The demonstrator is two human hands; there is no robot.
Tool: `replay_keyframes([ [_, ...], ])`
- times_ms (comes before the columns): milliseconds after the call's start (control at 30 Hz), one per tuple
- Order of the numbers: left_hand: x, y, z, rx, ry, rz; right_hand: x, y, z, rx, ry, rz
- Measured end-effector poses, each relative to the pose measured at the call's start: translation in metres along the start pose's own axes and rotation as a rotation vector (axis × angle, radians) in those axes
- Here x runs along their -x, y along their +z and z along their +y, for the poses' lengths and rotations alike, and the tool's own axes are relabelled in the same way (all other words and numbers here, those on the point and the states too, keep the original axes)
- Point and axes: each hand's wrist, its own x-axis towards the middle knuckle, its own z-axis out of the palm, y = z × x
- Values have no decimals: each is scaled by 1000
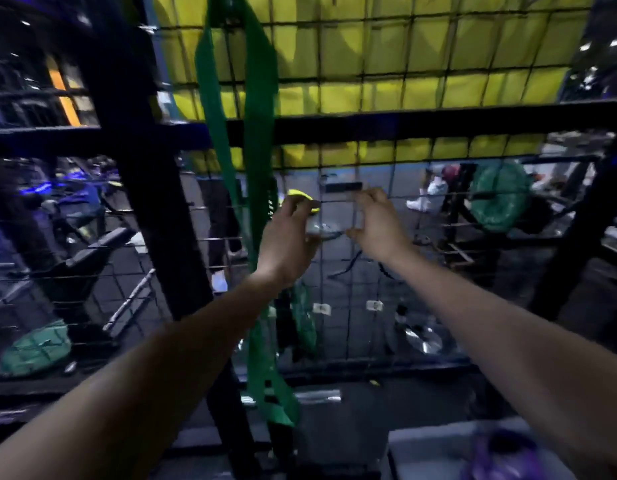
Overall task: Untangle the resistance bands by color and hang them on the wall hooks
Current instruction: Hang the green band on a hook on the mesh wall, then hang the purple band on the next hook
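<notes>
A flat green band hangs down the wire mesh, just left of the left hand. Both hands are blurred; whether the left or the right hand grips anything, I cannot tell.

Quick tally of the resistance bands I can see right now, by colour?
Green band, hanging on the wire grid: 1
Purple band, lying at lower right: 1
Total: 2
The small yellow thing by the left hand is too blurred to identify, so it is not counted.
</notes>
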Motion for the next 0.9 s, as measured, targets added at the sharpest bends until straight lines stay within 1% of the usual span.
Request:
replay_keyframes([
  [167, 50, 90, 54, 128, -58, -304, 81, -11, 91, 66, 167, -133],
  [267, 87, 147, 92, 207, -107, -490, 139, -18, 147, 85, 340, -179],
  [433, 157, 238, 144, 283, -134, -704, 238, -18, 232, 130, 556, -244],
  [533, 199, 279, 165, 293, -128, -821, 292, -12, 271, 134, 703, -284],
  [633, 231, 322, 176, 341, -125, -896, 335, 1, 310, 124, 813, -317],
  [733, 258, 370, 175, 346, -118, -1016, 371, 21, 346, 125, 920, -352],
  [833, 284, 418, 165, 298, -98, -1164, 404, 53, 381, 106, 1012, -391],
  [900, 298, 448, 153, 255, -59, -1229, 421, 76, 398, 65, 1065, -380],
])
